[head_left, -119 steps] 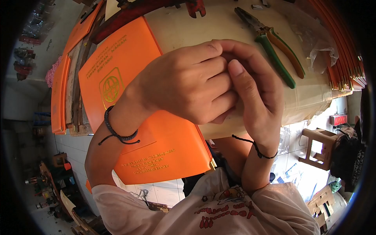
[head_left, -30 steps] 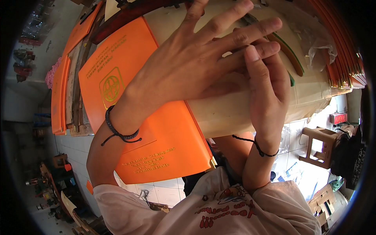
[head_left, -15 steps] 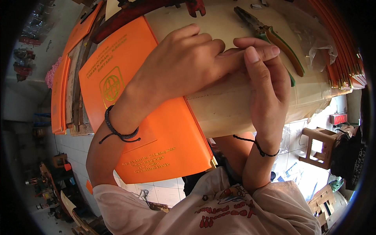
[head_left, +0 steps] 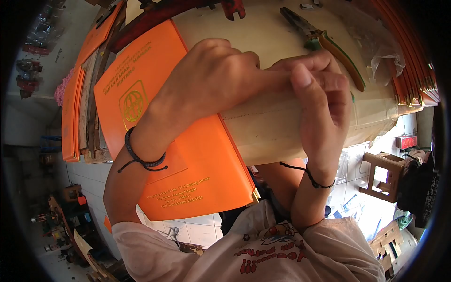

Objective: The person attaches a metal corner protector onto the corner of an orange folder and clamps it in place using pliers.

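Note:
My left hand [head_left: 211, 77] reaches over an orange folder [head_left: 188, 160] with gold lettering and a gold round emblem. Its fingers are curled, and its fingertips meet those of my right hand [head_left: 324, 94]. The right hand is closed too, thumb against bent fingers, around the left fingertips. Whatever may be pinched between them is hidden. Both hands are above a table covered in brown material [head_left: 272, 131]. Just beyond the right hand lie pliers [head_left: 336, 47] with yellow-and-green handles. The folder lies beneath my left forearm, its lower corner past the table edge.
Stacked orange folders [head_left: 413, 61] with metal corners stand at the right, beside crumpled clear plastic [head_left: 385, 58]. More orange folders [head_left: 73, 117] lie at the left. A dark red metal tool part [head_left: 233, 8] sits at the back. A brown stool [head_left: 383, 176] stands on the tiled floor.
The left knuckles have dropped slightly and its fingers are more tucked in. The right fingers have curled further around the meeting point. Folder and pliers have stayed put.

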A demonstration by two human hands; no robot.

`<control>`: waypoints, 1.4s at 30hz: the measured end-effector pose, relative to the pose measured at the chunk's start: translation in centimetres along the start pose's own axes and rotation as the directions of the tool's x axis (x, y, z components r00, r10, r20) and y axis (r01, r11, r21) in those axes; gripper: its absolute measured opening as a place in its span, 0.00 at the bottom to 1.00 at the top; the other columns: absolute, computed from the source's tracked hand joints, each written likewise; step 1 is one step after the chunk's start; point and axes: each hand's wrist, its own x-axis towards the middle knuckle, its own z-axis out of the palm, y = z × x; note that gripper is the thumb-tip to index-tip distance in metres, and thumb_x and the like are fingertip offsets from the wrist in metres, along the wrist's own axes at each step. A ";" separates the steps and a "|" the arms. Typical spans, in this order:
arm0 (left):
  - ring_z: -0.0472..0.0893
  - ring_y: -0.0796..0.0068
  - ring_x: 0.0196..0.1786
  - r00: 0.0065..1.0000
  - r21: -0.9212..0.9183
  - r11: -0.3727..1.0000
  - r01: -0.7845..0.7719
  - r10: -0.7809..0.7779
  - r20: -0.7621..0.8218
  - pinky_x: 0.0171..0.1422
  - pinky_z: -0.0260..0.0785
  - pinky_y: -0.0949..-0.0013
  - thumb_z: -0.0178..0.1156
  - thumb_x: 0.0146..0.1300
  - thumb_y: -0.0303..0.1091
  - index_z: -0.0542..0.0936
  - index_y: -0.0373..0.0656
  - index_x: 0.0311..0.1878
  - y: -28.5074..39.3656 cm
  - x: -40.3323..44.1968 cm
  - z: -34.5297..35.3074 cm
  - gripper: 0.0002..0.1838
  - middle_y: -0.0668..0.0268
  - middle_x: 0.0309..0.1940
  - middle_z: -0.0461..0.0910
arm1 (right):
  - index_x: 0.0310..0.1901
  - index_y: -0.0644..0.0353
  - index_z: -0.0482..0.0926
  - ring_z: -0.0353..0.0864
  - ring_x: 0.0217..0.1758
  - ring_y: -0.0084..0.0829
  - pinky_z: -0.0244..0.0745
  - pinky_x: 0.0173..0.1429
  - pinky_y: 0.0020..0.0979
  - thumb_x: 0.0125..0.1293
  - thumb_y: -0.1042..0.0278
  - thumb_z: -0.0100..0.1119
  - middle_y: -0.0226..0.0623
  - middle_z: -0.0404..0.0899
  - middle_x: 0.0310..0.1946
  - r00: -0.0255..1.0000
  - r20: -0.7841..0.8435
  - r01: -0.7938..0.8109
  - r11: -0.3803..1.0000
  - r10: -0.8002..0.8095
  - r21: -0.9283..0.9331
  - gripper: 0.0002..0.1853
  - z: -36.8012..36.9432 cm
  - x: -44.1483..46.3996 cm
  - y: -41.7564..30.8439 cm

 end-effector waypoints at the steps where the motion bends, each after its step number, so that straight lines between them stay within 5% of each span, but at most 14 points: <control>1: 0.78 0.64 0.24 0.999 -0.001 1.000 0.010 -0.010 -0.032 0.30 0.70 0.63 0.66 0.51 0.30 0.78 0.48 0.32 0.0 0.1 0.0 0.06 0.67 0.20 0.74 | 0.50 0.67 0.79 0.78 0.44 0.23 0.71 0.53 0.25 0.73 0.65 0.61 0.37 0.80 0.48 1.000 0.016 -0.013 1.000 0.013 -0.016 0.14 0.1 0.0 -0.3; 3: 0.81 0.70 0.24 0.995 -0.003 1.000 0.030 -0.030 -0.098 0.32 0.74 0.65 0.64 0.55 0.33 0.82 0.56 0.34 0.1 0.4 0.1 0.04 0.70 0.16 0.72 | 0.52 0.68 0.79 0.77 0.43 0.22 0.69 0.51 0.24 0.68 0.63 0.66 0.34 0.79 0.45 0.999 0.052 0.004 0.999 -0.002 -0.045 0.18 0.4 0.0 -0.6; 9: 0.78 0.75 0.26 0.980 0.045 0.995 -0.095 0.101 -0.173 0.33 0.71 0.69 0.64 0.48 0.29 0.77 0.51 0.26 -0.4 -0.2 0.7 0.05 0.73 0.20 0.73 | 0.55 0.69 0.80 0.73 0.42 0.20 0.66 0.44 0.22 0.59 0.64 0.76 0.30 0.76 0.41 0.973 0.211 0.124 0.983 -0.094 -0.136 0.26 0.2 0.5 0.2; 12: 0.78 0.65 0.29 0.985 -0.081 0.993 -0.083 0.069 -0.160 0.31 0.69 0.63 0.64 0.49 0.32 0.76 0.46 0.31 -0.2 -0.3 0.7 0.07 0.67 0.25 0.73 | 0.53 0.69 0.82 0.76 0.42 0.22 0.68 0.46 0.23 0.59 0.68 0.76 0.32 0.79 0.40 0.958 0.231 0.220 0.955 -0.172 -0.200 0.23 -0.1 0.5 0.3; 15: 0.78 0.76 0.28 0.972 0.054 0.995 -0.086 0.096 -0.214 0.32 0.70 0.69 0.65 0.47 0.32 0.75 0.50 0.26 -0.2 -0.1 0.9 0.07 0.74 0.24 0.73 | 0.50 0.70 0.83 0.79 0.44 0.26 0.71 0.48 0.26 0.58 0.72 0.75 0.36 0.82 0.41 0.948 0.200 0.284 0.941 -0.247 -0.182 0.19 0.2 0.4 0.9; 18: 0.79 0.66 0.30 0.985 0.002 0.994 -0.108 0.107 -0.137 0.32 0.70 0.63 0.65 0.51 0.35 0.79 0.49 0.36 -0.5 -0.5 0.8 0.09 0.68 0.30 0.77 | 0.48 0.70 0.84 0.81 0.47 0.29 0.73 0.50 0.28 0.59 0.74 0.74 0.39 0.84 0.42 0.937 0.220 0.316 0.926 -0.270 -0.207 0.16 0.0 0.6 0.6; 21: 0.80 0.67 0.31 0.986 -0.005 0.996 -0.087 0.085 -0.144 0.33 0.70 0.63 0.66 0.50 0.35 0.80 0.49 0.38 -0.4 -0.5 1.0 0.11 0.69 0.30 0.78 | 0.46 0.70 0.84 0.82 0.48 0.30 0.74 0.51 0.28 0.60 0.75 0.73 0.40 0.84 0.43 0.944 0.220 0.286 0.943 -0.247 -0.169 0.14 0.0 0.5 0.6; 24: 0.77 0.76 0.27 0.979 0.036 0.996 -0.088 0.093 -0.182 0.33 0.69 0.68 0.65 0.49 0.35 0.73 0.51 0.25 -0.2 0.0 1.2 0.08 0.74 0.22 0.71 | 0.45 0.70 0.84 0.81 0.49 0.30 0.74 0.52 0.28 0.62 0.75 0.72 0.40 0.83 0.45 0.950 0.213 0.254 0.961 -0.226 -0.109 0.12 0.0 0.4 0.7; 27: 0.78 0.76 0.27 0.994 0.045 0.996 -0.076 0.079 -0.070 0.33 0.70 0.68 0.65 0.50 0.37 0.75 0.54 0.25 -0.1 0.2 0.0 0.07 0.75 0.22 0.73 | 0.44 0.70 0.84 0.81 0.51 0.29 0.73 0.55 0.29 0.68 0.73 0.66 0.41 0.82 0.48 0.955 0.215 0.222 0.973 -0.203 -0.067 0.09 0.1 0.2 0.6; 34: 0.80 0.69 0.20 0.997 0.012 0.999 -0.032 0.032 -0.074 0.27 0.72 0.64 0.64 0.57 0.38 0.81 0.59 0.38 0.1 0.6 0.6 0.06 0.70 0.16 0.75 | 0.52 0.69 0.80 0.79 0.51 0.26 0.73 0.56 0.27 0.83 0.58 0.44 0.37 0.80 0.47 0.992 0.125 0.037 0.979 -0.012 -0.202 0.21 0.3 -0.1 -0.5; 39: 0.80 0.66 0.17 1.000 0.073 0.997 0.018 -0.017 -0.010 0.23 0.72 0.64 0.62 0.63 0.36 0.80 0.59 0.49 -0.2 0.6 1.3 0.11 0.69 0.13 0.74 | 0.59 0.69 0.76 0.79 0.49 0.24 0.76 0.53 0.26 0.84 0.58 0.43 0.37 0.80 0.48 0.990 -0.138 -0.034 0.999 0.035 0.006 0.21 1.5 -0.1 0.2; 42: 0.80 0.61 0.19 0.994 0.083 0.990 0.111 -0.111 -0.006 0.24 0.72 0.61 0.66 0.56 0.31 0.78 0.51 0.43 0.3 0.7 1.0 0.11 0.67 0.16 0.76 | 0.63 0.70 0.72 0.81 0.50 0.27 0.78 0.57 0.28 0.83 0.60 0.45 0.41 0.78 0.52 0.962 -0.272 0.028 0.997 -0.006 0.076 0.20 1.2 0.5 0.6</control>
